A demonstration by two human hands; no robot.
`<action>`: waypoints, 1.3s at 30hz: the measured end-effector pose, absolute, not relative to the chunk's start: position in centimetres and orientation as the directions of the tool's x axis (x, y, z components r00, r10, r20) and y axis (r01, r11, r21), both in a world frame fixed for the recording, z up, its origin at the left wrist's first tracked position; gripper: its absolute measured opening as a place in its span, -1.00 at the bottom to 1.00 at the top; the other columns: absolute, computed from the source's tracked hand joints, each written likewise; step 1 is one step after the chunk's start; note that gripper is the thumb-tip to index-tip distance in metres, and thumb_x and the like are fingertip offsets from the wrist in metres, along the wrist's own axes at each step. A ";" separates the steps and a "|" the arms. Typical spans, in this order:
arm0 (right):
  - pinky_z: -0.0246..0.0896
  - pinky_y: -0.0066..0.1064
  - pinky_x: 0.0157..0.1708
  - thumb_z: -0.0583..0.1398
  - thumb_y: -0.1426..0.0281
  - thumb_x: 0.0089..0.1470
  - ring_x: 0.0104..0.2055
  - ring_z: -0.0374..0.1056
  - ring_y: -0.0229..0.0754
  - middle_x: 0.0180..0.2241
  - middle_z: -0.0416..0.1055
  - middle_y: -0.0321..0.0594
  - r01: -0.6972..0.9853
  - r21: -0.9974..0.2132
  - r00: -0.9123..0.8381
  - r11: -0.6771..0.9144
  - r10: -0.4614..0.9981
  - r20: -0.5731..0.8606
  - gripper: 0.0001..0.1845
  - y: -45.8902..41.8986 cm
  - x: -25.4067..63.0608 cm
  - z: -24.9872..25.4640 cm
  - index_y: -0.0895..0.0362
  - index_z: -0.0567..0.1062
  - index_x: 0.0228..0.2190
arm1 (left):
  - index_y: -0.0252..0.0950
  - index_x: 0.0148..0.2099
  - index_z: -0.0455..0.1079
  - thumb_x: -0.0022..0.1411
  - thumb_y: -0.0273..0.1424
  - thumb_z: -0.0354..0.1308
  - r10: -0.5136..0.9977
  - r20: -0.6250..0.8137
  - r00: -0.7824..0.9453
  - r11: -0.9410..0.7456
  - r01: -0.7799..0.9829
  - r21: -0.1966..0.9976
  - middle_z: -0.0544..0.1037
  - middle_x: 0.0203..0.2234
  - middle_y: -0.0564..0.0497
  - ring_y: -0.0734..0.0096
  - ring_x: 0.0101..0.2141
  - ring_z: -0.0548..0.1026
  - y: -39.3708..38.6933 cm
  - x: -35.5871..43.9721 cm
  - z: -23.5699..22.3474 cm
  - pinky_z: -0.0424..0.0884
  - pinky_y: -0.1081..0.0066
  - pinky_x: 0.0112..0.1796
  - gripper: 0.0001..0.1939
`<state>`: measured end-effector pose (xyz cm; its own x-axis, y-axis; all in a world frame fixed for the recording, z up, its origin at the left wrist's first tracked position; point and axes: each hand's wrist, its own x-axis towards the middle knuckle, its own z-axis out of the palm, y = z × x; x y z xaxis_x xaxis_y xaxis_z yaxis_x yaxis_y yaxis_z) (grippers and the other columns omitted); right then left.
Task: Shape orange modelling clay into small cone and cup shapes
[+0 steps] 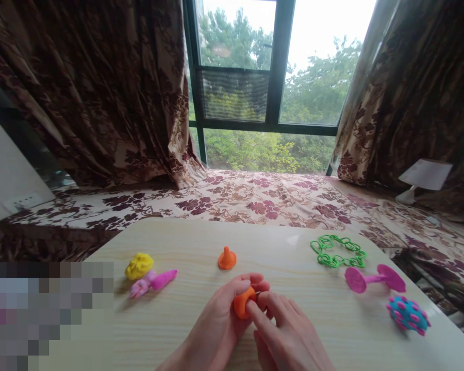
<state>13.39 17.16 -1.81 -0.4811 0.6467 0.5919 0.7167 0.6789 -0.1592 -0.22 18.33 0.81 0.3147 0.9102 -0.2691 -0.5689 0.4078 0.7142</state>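
You have a big pale wood-look table in front of you. Your left hand curls around an orange clay ball, its fingers grasping it, and your right hand has its fingers bent and touching the ball — it sits between your two hands, near the table's front. To the right lie a green ring chain, a pink clay piece with two round ends and a blue lump with pink dots. On the left are a pink clay piece and a yellow clay lump. Past your hands — a small orange cone.
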 end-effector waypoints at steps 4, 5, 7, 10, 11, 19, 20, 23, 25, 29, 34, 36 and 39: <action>0.27 -0.43 -0.42 -0.01 0.54 -0.10 -0.34 0.28 -0.20 -0.32 0.31 -0.12 0.603 -0.313 -0.445 0.734 0.635 0.631 -0.56 17.4 13.4 -2.6 0.12 0.27 -0.11 | -0.32 -0.08 0.31 0.11 -0.42 0.06 0.915 -0.236 0.327 0.378 -0.491 0.785 0.44 -0.19 -0.11 0.33 -0.18 0.40 18.4 -0.7 1.3 0.24 0.33 -0.09 -0.71; 0.28 -0.44 -0.42 -0.01 0.54 -0.08 -0.33 0.28 -0.20 -0.30 0.31 -0.10 0.562 -0.338 -0.441 0.755 0.619 0.650 -0.56 17.4 13.4 -2.7 0.13 0.24 -0.09 | -0.33 -0.09 0.33 0.11 -0.40 0.06 0.922 -0.223 0.317 0.356 -0.465 0.811 0.44 -0.19 -0.12 0.33 -0.18 0.40 18.4 -0.7 1.4 0.25 0.35 -0.10 -0.72; 0.29 -0.46 -0.40 -0.02 0.53 -0.04 -0.31 0.29 -0.21 -0.31 0.32 -0.09 0.511 -0.361 -0.438 0.780 0.598 0.671 -0.58 17.4 13.5 -2.6 0.15 0.22 -0.07 | -0.36 -0.15 0.36 0.13 -0.35 0.05 0.926 -0.212 0.312 0.337 -0.433 0.836 0.44 -0.19 -0.14 0.34 -0.20 0.40 18.4 -0.5 1.4 0.26 0.37 -0.12 -0.74; 0.29 -0.50 -0.41 -0.01 0.53 -0.01 -0.34 0.30 -0.23 -0.37 0.33 -0.14 0.540 -0.332 -0.470 0.774 0.604 0.644 -0.65 17.2 13.6 -1.7 0.13 0.26 -0.13 | -0.37 -0.20 0.38 0.14 -0.32 0.03 0.923 -0.218 0.318 0.356 -0.486 0.798 0.45 -0.22 -0.13 0.35 -0.22 0.41 18.2 -0.2 1.1 0.28 0.38 -0.14 -0.75; 0.28 -0.51 -0.43 -0.01 0.53 -0.01 -0.36 0.30 -0.24 -0.39 0.32 -0.16 0.564 -0.311 -0.479 0.765 0.611 0.631 -0.67 17.2 13.7 -1.4 0.13 0.29 -0.15 | -0.36 -0.20 0.38 0.14 -0.33 0.03 0.922 -0.227 0.315 0.367 -0.518 0.773 0.46 -0.23 -0.13 0.35 -0.22 0.41 18.1 0.0 1.0 0.29 0.40 -0.15 -0.76; 0.20 -0.50 -0.50 -0.01 0.54 0.00 -0.45 0.26 -0.26 -0.43 0.31 -0.20 0.701 -0.150 -0.445 0.697 0.593 0.671 -0.71 17.3 13.5 -2.0 0.10 0.35 -0.22 | -0.41 -0.26 0.40 0.10 -0.35 0.08 0.906 -0.323 0.275 0.424 -0.625 0.655 0.47 -0.31 -0.11 0.43 -0.32 0.44 18.4 0.4 -0.1 0.37 0.46 -0.26 -0.78; 0.20 -0.49 -0.51 0.00 0.54 -0.01 -0.44 0.26 -0.26 -0.42 0.31 -0.20 0.711 -0.145 -0.447 0.688 0.601 0.663 -0.69 17.3 13.4 -2.1 0.10 0.35 -0.20 | -0.41 -0.26 0.40 0.10 -0.36 0.09 0.903 -0.334 0.269 0.427 -0.632 0.646 0.46 -0.31 -0.11 0.42 -0.31 0.43 18.4 0.4 0.0 0.37 0.45 -0.25 -0.79; 0.20 -0.47 -0.50 0.00 0.55 -0.03 -0.42 0.27 -0.23 -0.40 0.32 -0.19 0.732 -0.136 -0.453 0.668 0.626 0.635 -0.66 17.1 13.4 -2.1 0.09 0.35 -0.18 | -0.42 -0.29 0.39 0.10 -0.38 0.09 0.896 -0.368 0.249 0.438 -0.637 0.634 0.46 -0.34 -0.10 0.41 -0.30 0.43 18.3 0.6 0.4 0.38 0.43 -0.25 -0.81; 0.20 -0.48 -0.49 0.01 0.53 -0.02 -0.41 0.27 -0.23 -0.41 0.32 -0.20 0.736 -0.128 -0.455 0.665 0.626 0.633 -0.69 17.1 13.4 -1.9 0.07 0.35 -0.20 | -0.42 -0.32 0.39 0.10 -0.39 0.08 0.895 -0.381 0.231 0.437 -0.625 0.647 0.47 -0.36 -0.10 0.40 -0.32 0.44 18.1 0.8 0.8 0.38 0.42 -0.25 -0.83; 0.20 -0.50 -0.49 0.02 0.52 -0.02 -0.41 0.28 -0.23 -0.42 0.33 -0.20 0.721 -0.127 -0.468 0.682 0.614 0.636 -0.72 17.3 13.5 -1.9 0.07 0.36 -0.23 | -0.43 -0.31 0.38 0.12 -0.35 0.05 0.906 -0.323 0.273 0.423 -0.596 0.683 0.48 -0.34 -0.13 0.33 -0.26 0.44 17.9 0.8 1.1 0.35 0.38 -0.19 -0.79; 0.20 -0.56 -0.55 -0.01 0.50 -0.01 -0.47 0.27 -0.29 -0.39 0.31 -0.19 0.637 -0.279 -0.456 0.719 0.643 0.615 -0.74 17.4 13.7 -1.9 0.07 0.35 -0.25 | -0.36 -0.11 0.33 0.16 -0.29 -0.01 0.907 -0.271 0.322 0.413 -0.556 0.721 0.45 -0.20 -0.13 0.28 -0.15 0.39 18.1 0.1 0.9 0.27 0.32 -0.09 -0.68; 0.22 -0.57 -0.54 0.00 0.50 -0.02 -0.48 0.27 -0.31 -0.37 0.30 -0.18 0.568 -0.382 -0.457 0.729 0.665 0.590 -0.72 17.3 13.8 -1.6 0.08 0.33 -0.22 | -0.32 -0.04 0.30 0.16 -0.32 0.00 0.922 -0.227 0.314 0.369 -0.535 0.760 0.43 -0.14 -0.10 0.28 -0.08 0.35 18.1 -0.1 0.9 0.21 0.32 -0.04 -0.67; 0.26 -0.56 -0.49 0.01 0.51 -0.04 -0.45 0.29 -0.29 -0.35 0.30 -0.16 0.507 -0.459 -0.462 0.729 0.680 0.570 -0.67 17.1 13.9 -1.1 0.10 0.32 -0.18 | -0.35 -0.08 0.32 0.17 -0.35 -0.01 0.921 -0.204 0.332 0.360 -0.526 0.770 0.42 -0.14 -0.13 0.28 -0.06 0.33 18.0 -0.2 0.8 0.19 0.33 -0.02 -0.70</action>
<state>13.93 17.11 -1.05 -0.4618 0.6797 0.5699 0.5071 0.7295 -0.4590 -0.19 18.04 0.82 0.3319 0.9209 -0.2042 -0.5261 0.3604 0.7702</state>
